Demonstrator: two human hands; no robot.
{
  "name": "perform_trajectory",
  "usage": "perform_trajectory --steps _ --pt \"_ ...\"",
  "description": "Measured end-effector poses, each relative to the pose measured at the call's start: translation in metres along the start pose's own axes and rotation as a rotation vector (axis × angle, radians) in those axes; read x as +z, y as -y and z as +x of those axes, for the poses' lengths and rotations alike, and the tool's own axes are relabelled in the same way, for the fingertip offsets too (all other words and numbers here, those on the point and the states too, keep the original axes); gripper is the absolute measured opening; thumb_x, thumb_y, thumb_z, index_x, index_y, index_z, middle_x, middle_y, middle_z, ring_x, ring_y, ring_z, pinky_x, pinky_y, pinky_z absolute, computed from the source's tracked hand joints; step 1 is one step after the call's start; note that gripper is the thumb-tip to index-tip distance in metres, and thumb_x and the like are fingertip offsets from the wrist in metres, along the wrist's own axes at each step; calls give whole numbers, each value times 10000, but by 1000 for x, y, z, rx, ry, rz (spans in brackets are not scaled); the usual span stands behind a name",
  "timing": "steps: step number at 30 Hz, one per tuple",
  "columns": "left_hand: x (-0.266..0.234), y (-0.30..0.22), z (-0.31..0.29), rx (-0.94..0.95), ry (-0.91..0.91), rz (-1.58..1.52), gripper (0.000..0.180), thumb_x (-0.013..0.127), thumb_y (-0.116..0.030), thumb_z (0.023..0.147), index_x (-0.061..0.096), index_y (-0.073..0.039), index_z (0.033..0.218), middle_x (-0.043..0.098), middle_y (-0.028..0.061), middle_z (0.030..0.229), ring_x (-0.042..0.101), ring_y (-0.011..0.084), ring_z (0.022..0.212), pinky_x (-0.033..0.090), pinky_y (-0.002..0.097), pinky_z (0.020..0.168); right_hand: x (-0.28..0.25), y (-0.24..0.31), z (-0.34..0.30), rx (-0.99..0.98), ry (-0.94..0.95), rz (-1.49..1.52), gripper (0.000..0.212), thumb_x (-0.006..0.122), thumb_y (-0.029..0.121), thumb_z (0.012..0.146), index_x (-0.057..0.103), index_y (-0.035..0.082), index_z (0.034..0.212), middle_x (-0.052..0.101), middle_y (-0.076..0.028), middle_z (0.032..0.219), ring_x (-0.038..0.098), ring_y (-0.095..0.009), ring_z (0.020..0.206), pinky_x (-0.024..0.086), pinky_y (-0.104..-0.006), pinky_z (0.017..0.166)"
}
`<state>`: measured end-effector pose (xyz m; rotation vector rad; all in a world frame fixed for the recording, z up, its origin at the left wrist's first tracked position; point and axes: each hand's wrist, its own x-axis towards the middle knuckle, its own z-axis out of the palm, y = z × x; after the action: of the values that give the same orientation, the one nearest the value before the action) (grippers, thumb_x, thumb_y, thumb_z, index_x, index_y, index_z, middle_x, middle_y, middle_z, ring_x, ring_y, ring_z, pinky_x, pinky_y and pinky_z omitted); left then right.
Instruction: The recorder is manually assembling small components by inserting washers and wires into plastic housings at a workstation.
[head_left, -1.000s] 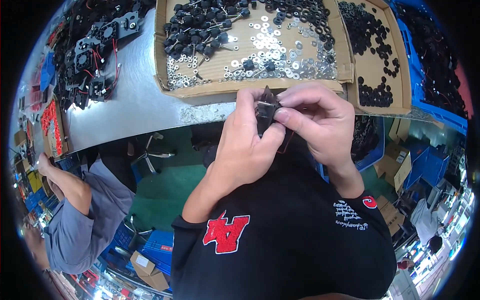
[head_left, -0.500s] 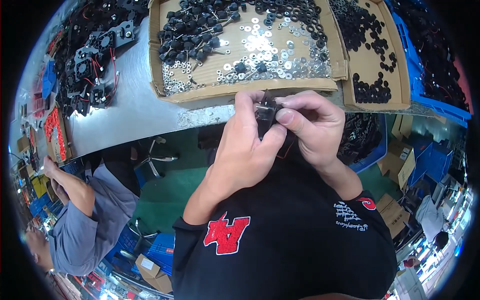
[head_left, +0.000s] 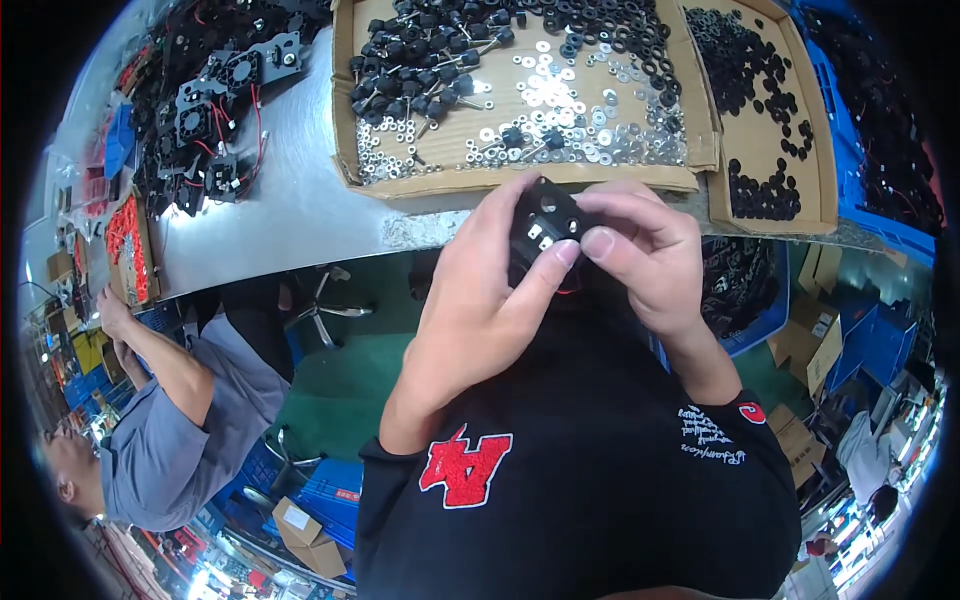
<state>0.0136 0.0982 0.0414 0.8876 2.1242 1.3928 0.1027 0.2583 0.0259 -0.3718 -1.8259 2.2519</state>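
Note:
Between my two hands I hold a small black plastic part (head_left: 548, 213) just off the table's near edge. Its face with holes and pale metal contacts is turned up. My left hand (head_left: 480, 285) is closed on its left side, the thumb pressed along the lower edge. At its right side the thumb and forefinger of my right hand (head_left: 648, 245) pinch together at the part; whether a small piece sits between them is hidden. Just beyond my hands lies a shallow cardboard tray (head_left: 440, 188) of black knobs with metal stems, nuts and washers.
A second cardboard tray (head_left: 815, 190) holds black rings and discs, beside a blue bin (head_left: 880, 232). Black fan assemblies (head_left: 215, 125) with red wires lie on the metal table (head_left: 300, 150) at left. Another person (head_left: 190, 430) works at the far left. A stool (head_left: 325, 305) stands below.
The black part has been tilted so that its holed face with pale contacts shows. Both hands still hold it. The whole view has shifted slightly.

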Motion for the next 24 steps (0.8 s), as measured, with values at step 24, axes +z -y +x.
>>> perform_trajectory --steps 24 --pt "-16 33 -20 -325 -124 -870 363 566 -175 944 552 69 1213 659 159 1073 674 220 905 553 346 830 -17 45 76 -314 -319 -899 187 645 142 886 693 -19 970 667 -66 848 594 -118 745 473 -254 668"
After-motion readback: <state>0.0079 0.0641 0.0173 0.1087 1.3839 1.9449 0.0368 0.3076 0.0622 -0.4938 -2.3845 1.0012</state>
